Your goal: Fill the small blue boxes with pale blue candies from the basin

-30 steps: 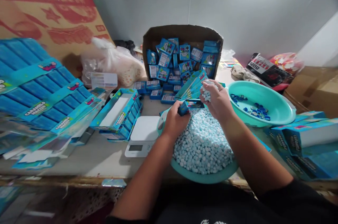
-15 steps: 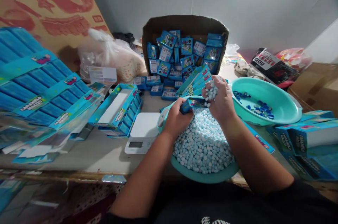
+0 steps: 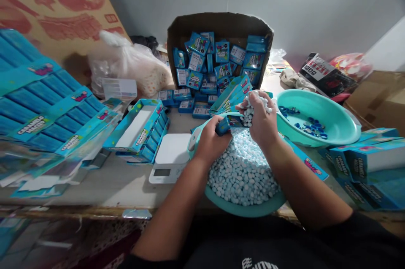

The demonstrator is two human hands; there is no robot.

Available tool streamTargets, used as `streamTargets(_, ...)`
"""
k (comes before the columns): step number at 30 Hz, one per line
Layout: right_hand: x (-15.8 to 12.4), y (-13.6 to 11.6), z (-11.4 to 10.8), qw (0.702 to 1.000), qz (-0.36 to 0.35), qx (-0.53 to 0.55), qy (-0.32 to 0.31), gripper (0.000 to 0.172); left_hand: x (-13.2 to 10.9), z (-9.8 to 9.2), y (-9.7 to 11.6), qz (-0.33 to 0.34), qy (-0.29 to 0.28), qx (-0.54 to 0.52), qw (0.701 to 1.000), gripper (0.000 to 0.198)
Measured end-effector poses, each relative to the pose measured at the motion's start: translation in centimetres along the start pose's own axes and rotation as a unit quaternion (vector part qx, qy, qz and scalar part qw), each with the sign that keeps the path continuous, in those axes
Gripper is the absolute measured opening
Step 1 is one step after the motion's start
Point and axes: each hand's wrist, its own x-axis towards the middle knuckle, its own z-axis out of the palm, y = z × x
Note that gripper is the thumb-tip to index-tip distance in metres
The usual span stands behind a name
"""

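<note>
My left hand (image 3: 212, 139) is wrapped round a small blue candy box (image 3: 233, 121), held over the near basin. Cupped in my right hand (image 3: 263, 118) is a heap of pale blue and white candies (image 3: 249, 112), right beside the end of that box. Below both hands, many more loose candies (image 3: 243, 176) fill a turquoise basin (image 3: 245, 210) at the table's front edge. Whether candies lie inside the box I cannot tell.
Left of the basin sits a white kitchen scale (image 3: 172, 150), then blue display trays (image 3: 139, 129). An open carton (image 3: 220, 22) of small blue boxes stands behind. On the right are a turquoise basin (image 3: 341, 121) with blue pieces and stacked display boxes (image 3: 370, 163).
My right hand has turned, and its candies now sit closer to the end of the box. The box stays in my left hand. The whole view has shifted slightly.
</note>
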Motion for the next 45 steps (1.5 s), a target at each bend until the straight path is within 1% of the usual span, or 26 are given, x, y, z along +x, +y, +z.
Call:
streamTargets(3, -0.1, 0.0, 0.2, 1.000, 0.012, 0.013, 0.004, 0.032, 0.0, -0.1, -0.1, 0.003, -0.002, -0.006, 1.000, 0.016)
streamTargets(7, -0.1, 0.1, 0.3, 0.998, 0.011, 0.054, 0.030, 0.031, 0.0, -0.2, 0.0, 0.001, -0.010, -0.015, 1.000, 0.015)
streamTargets(11, 0.1, 0.3, 0.0, 0.996, 0.028, 0.075, 0.040, 0.033, 0.1, 0.0, -0.3, 0.004, -0.022, -0.011, 1.000, 0.017)
streamTargets(14, 0.1, 0.3, -0.4, 0.993, 0.038, 0.100, 0.043, 0.032, 0.1, 0.2, -0.5, 0.005, -0.033, -0.027, 0.999, 0.016)
streamTargets(17, -0.1, 0.2, -0.6, 0.992, 0.022, 0.123, 0.026, 0.029, 0.0, 0.3, -0.3, 0.003, -0.017, -0.039, 0.999, 0.015)
streamTargets(19, -0.2, 0.2, -0.6, 0.993, 0.000, 0.118, 0.008, 0.026, -0.1, 0.3, 0.0, -0.019, -0.007, -0.047, 0.999, 0.018)
streamTargets(22, -0.3, 0.2, -0.5, 0.993, -0.033, 0.115, 0.001, 0.026, -0.1, 0.4, 0.3, -0.043, 0.011, -0.072, 0.996, 0.023)
streamTargets(25, -0.3, 0.3, -0.3, 0.991, -0.052, 0.123, -0.002, 0.027, -0.1, 0.6, 0.2, -0.035, 0.016, -0.096, 0.995, 0.027)
streamTargets(27, -0.4, 0.3, -0.3, 0.992, -0.052, 0.119, -0.005, 0.027, 0.0, 0.6, 0.0, -0.029, 0.016, -0.095, 0.995, 0.025)
streamTargets(32, -0.3, 0.3, -0.4, 0.990, -0.036, 0.138, 0.011, 0.028, 0.2, 0.5, -0.3, -0.011, 0.046, -0.056, 0.997, 0.026)
streamTargets(34, -0.3, 0.3, -0.6, 0.990, -0.033, 0.138, 0.018, 0.027, 0.3, 0.4, -0.3, -0.009, 0.026, -0.058, 0.998, 0.026)
streamTargets(36, -0.3, 0.2, -0.7, 0.989, -0.030, 0.144, 0.026, 0.026, 0.4, 0.3, -0.5, -0.019, 0.005, -0.090, 0.996, 0.027)
streamTargets(40, -0.2, 0.0, -0.9, 0.984, -0.020, 0.173, 0.031, 0.025, 0.7, 0.3, -0.9, -0.029, 0.037, -0.131, 0.990, 0.030)
streamTargets(43, -0.2, -0.2, -1.1, 0.982, -0.023, 0.186, 0.031, 0.023, 0.7, 0.3, -1.1, -0.024, 0.017, -0.129, 0.991, 0.037)
streamTargets(45, -0.1, -0.2, -1.3, 0.983, -0.023, 0.179, 0.034, 0.022, 0.5, 0.4, -1.0, -0.016, 0.022, -0.095, 0.995, 0.039)
